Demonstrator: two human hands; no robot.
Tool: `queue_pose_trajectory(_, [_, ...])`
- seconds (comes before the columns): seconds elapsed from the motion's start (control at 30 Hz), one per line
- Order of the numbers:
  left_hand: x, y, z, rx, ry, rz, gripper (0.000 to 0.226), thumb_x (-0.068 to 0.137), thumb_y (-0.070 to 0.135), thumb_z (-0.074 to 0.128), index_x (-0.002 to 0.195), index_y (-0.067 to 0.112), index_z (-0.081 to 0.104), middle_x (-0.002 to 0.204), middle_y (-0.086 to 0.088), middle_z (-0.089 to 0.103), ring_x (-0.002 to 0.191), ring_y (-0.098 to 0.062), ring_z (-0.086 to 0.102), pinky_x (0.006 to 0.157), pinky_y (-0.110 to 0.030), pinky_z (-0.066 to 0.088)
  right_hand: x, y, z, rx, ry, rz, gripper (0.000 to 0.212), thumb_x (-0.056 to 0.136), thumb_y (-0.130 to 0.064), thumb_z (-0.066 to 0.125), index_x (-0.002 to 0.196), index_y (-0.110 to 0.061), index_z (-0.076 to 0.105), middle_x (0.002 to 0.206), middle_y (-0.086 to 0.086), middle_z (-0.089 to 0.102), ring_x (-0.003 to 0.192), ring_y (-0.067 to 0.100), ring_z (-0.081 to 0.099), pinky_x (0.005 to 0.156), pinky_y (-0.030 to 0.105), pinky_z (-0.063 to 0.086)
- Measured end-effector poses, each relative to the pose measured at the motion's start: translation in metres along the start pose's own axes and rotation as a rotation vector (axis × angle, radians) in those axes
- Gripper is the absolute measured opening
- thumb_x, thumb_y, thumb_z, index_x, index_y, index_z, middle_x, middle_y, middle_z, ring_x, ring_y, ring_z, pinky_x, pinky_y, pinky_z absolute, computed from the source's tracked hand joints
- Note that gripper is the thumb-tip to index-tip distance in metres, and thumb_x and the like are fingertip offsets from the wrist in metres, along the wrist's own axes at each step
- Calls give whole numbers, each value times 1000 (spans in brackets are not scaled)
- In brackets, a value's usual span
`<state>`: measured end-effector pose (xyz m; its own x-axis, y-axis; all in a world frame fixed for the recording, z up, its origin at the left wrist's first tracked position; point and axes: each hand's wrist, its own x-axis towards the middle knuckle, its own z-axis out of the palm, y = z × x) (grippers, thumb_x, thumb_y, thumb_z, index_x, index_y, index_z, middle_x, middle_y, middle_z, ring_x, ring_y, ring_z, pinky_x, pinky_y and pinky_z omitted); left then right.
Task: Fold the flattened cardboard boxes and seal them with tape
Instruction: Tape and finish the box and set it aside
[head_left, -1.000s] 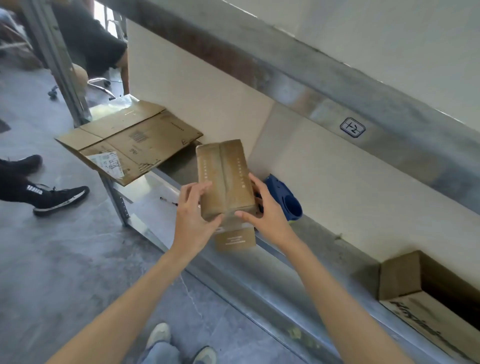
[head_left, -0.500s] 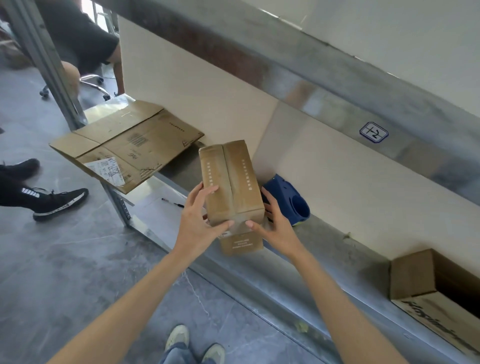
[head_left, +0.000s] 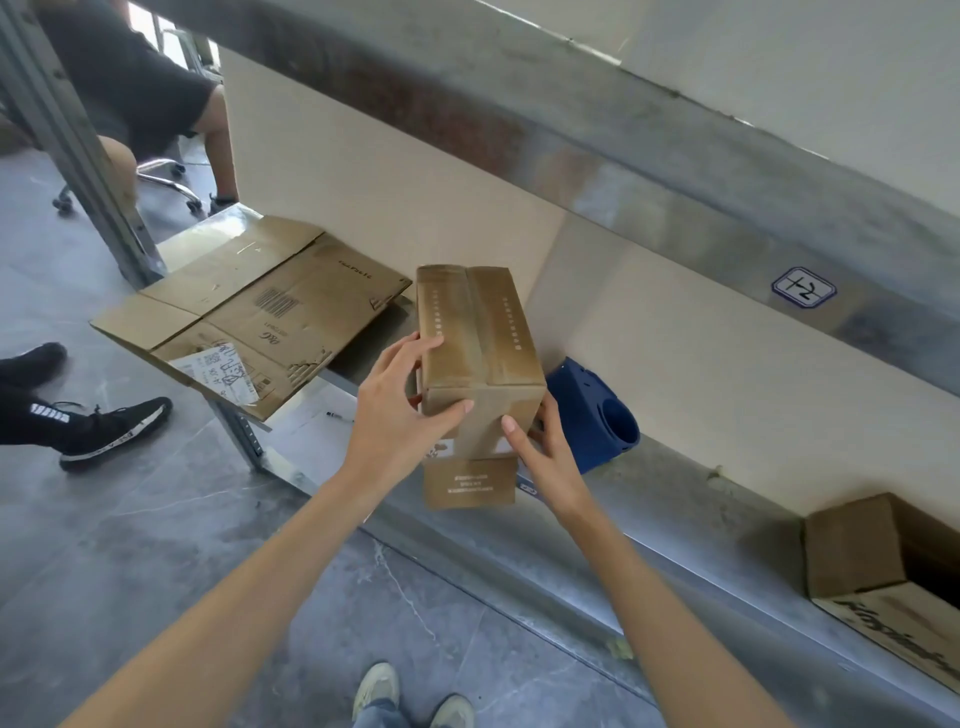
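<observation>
I hold a small brown cardboard box (head_left: 478, 343) above the lower metal shelf (head_left: 649, 499), its top flaps closed with a seam down the middle. One flap hangs open below its near end. My left hand (head_left: 400, 415) grips the box's left side, thumb on the near face and fingers over the top edge. My right hand (head_left: 545, 447) holds the near right corner from below. A flattened cardboard box (head_left: 260, 312) lies on the shelf to the left, sticking out past the edge. A blue tape dispenser (head_left: 592, 415) sits just behind the held box.
An open cardboard box (head_left: 883, 566) stands on the shelf at the far right. An upper shelf beam (head_left: 623, 171) runs overhead. A seated person (head_left: 130, 88) is at the top left; another person's black shoes (head_left: 104, 426) are on the floor at left. A pen (head_left: 337, 415) lies on the shelf.
The box has risen slightly and sits closer to me. My right hand slid down from the box's right side to its near lower corner.
</observation>
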<state>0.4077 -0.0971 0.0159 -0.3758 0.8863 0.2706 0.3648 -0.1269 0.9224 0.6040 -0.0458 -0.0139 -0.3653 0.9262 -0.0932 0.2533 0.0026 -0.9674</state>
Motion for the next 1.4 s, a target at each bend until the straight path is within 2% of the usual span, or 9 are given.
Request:
queue_pose_trajectory(0.1, [11,3,-8,8,-5,33,68,73,20,88,134,26,58,135,6,51,113,7,52,78,-10,52,7,-4,10,40,36,-1,73,88,-56,65,149,-37,30,143,-15,49,126,0,51,102,26,47])
queue_pose_trajectory(0.23, [20,-3,-17,48,22,61,65,71,21,89,128,28,59,128,4,50,107,-6,56,73,-6,48,17,-9,23,147,72,32,66,81,-63,67,138,-53,36,142,-19,49,126,-3,51,106,29,43])
queue_pose_trajectory(0.4, [11,-20,-5,75,0,84,62,70,21,89,124,23,57,143,0,35,123,2,44,76,-23,59,18,-4,18,14,103,3,62,86,-50,70,139,-41,40,141,-11,51,126,1,51,104,31,47])
queue_pose_trajectory(0.47, [5,-25,6,92,-5,133,60,72,23,88,123,20,56,149,1,30,130,-9,45,83,-31,60,17,-6,6,-50,131,-40,69,84,-44,74,142,-37,38,144,-9,48,128,0,49,98,26,50])
queue_pose_trajectory(0.67, [-21,-33,39,120,-33,159,56,72,32,83,119,16,58,150,-6,30,134,-31,43,92,-47,56,21,-15,-37,-368,-22,-153,75,82,-14,79,141,-39,42,147,-15,41,140,12,39,111,45,43])
queue_pose_trajectory(0.77, [-22,-29,55,102,-17,125,58,69,22,90,119,15,61,149,-7,32,132,-31,42,95,-43,53,30,-21,-47,-425,-74,-126,69,82,-9,78,132,-46,49,145,-18,38,141,8,36,111,42,43])
queue_pose_trajectory(1.0, [-17,-33,81,118,6,104,62,70,21,87,124,28,58,151,0,29,130,-28,38,89,-27,49,47,-24,-68,-444,-128,-83,67,83,5,73,128,-42,53,152,-16,33,140,3,32,97,3,38])
queue_pose_trajectory(1.2, [-21,-32,94,170,18,100,64,73,21,87,130,27,58,152,0,30,129,-27,42,88,-24,47,54,-19,-80,-413,-158,-81,67,84,6,72,131,-38,55,154,-17,33,137,-5,32,97,4,37])
queue_pose_trajectory(1.4, [-20,-24,90,174,9,102,65,74,19,87,132,21,56,152,-4,27,134,-25,39,95,-41,52,61,-17,-88,-414,-188,-161,66,82,0,77,129,-41,56,151,-14,37,136,-5,35,107,21,43])
